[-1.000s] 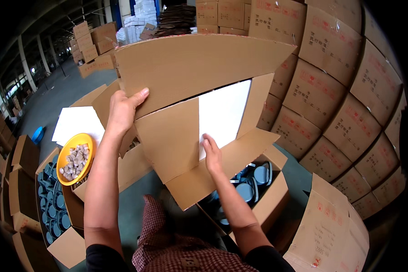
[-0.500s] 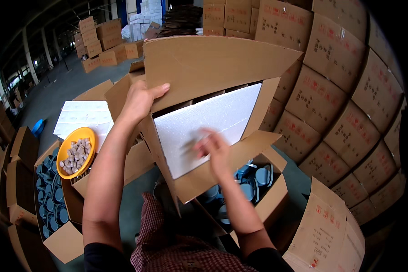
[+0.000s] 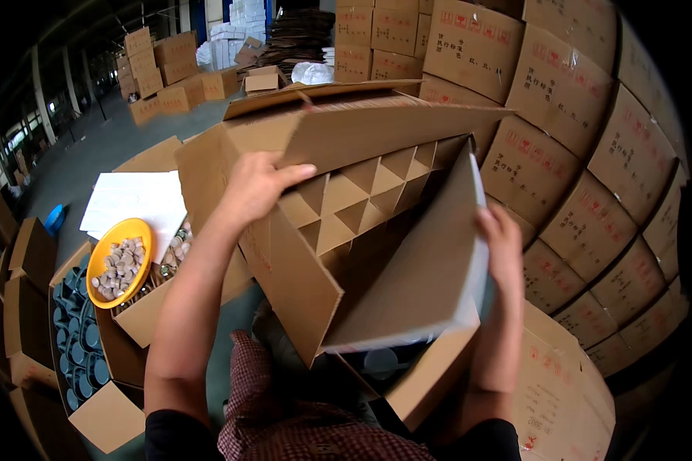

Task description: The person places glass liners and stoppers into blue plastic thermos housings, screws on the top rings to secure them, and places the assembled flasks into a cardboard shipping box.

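An opened cardboard carton (image 3: 257, 246) is tilted toward me in the middle of the view. My left hand (image 3: 255, 184) grips its upper left edge, thumb lying along the raised flap (image 3: 384, 132). Inside, a cardboard divider grid (image 3: 361, 192) with several cells shows. A white foam sheet (image 3: 419, 280), its inner face in shadow, leans out of the opening. At this sheet's right edge is my right hand (image 3: 504, 238), closed on it; part of its grip is hidden.
At the left, a yellow bowl (image 3: 148, 257) holds small pale caps, near a white sheet (image 3: 131, 201). Blue-grey parts fill a box (image 3: 111, 346) below it. Stacked cartons (image 3: 569, 207) wall the right side. Another open box (image 3: 430, 376) sits beneath the carton.
The foam sheet has swung outward from the carton's opening, uncovering the divider grid. My right hand has moved right to the sheet's edge. My left hand still holds the carton.
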{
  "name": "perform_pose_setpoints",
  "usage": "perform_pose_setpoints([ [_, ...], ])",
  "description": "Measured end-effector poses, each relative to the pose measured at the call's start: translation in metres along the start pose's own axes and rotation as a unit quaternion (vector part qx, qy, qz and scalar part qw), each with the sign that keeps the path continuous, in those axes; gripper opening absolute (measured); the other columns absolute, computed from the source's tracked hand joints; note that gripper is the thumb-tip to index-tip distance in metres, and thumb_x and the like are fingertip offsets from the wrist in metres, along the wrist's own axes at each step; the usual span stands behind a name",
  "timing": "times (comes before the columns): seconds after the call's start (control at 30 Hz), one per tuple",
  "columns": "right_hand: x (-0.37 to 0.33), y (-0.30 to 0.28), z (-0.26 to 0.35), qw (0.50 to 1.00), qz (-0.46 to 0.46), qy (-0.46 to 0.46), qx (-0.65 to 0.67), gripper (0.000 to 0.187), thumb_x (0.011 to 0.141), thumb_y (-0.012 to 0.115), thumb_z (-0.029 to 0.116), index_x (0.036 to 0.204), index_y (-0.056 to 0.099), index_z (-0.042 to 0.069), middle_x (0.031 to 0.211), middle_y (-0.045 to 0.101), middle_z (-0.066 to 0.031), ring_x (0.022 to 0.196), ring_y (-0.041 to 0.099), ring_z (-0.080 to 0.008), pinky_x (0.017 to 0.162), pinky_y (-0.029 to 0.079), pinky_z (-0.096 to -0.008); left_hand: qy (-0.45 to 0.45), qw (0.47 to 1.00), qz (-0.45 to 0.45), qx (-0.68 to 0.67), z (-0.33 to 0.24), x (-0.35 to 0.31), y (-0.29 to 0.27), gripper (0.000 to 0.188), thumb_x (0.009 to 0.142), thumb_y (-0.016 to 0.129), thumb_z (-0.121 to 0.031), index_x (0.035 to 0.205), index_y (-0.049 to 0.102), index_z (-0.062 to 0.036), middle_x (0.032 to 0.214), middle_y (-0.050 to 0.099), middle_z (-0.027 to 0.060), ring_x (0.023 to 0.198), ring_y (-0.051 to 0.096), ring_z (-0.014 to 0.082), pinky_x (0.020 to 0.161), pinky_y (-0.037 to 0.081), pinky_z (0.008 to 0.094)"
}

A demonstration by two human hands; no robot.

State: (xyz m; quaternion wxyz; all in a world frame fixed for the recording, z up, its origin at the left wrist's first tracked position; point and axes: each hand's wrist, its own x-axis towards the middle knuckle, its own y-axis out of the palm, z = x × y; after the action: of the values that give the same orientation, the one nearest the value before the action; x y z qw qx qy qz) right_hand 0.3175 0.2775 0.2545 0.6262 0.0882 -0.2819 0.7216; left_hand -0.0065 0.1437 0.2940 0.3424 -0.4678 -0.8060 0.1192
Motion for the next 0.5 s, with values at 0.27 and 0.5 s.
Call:
perform_pose_setpoints([
  [0.27, -0.127, -0.229, -0.002, 0.991, -0.087, 0.099, -0.005, 0.014, 0.076, 0.055, 0.014, 0.068, 0.045, 0.009, 0.066, 0.045, 0.005, 0.061, 0.039, -0.0044, 0.057, 0.029, -0.0198, 0.161, 0.981, 0.046, 0.095, 0.056, 0.032, 0.141, 0.051, 0.084, 0.057, -0.038, 0.122, 0.052, -0.0059, 0.13, 0.047, 0.0135, 0.122, 0.042, 0.0258, 0.103, 0.031, 0.0406],
  [0.5, -0.201, -0.282, -0.045, 0.955, -0.257, 0.143, 0.017, 0.01, 0.077, 0.054, 0.016, 0.084, 0.051, 0.009, 0.076, 0.05, 0.0, 0.071, 0.044, -0.0092, 0.062, 0.035, -0.0229, 0.07, 0.957, 0.147, 0.241, 0.159, -0.051, 0.226, 0.068, 0.091, 0.041, -0.046, 0.144, 0.022, -0.0073, 0.152, 0.015, 0.0086, 0.141, 0.01, 0.0211, 0.114, 0.006, 0.0419],
])
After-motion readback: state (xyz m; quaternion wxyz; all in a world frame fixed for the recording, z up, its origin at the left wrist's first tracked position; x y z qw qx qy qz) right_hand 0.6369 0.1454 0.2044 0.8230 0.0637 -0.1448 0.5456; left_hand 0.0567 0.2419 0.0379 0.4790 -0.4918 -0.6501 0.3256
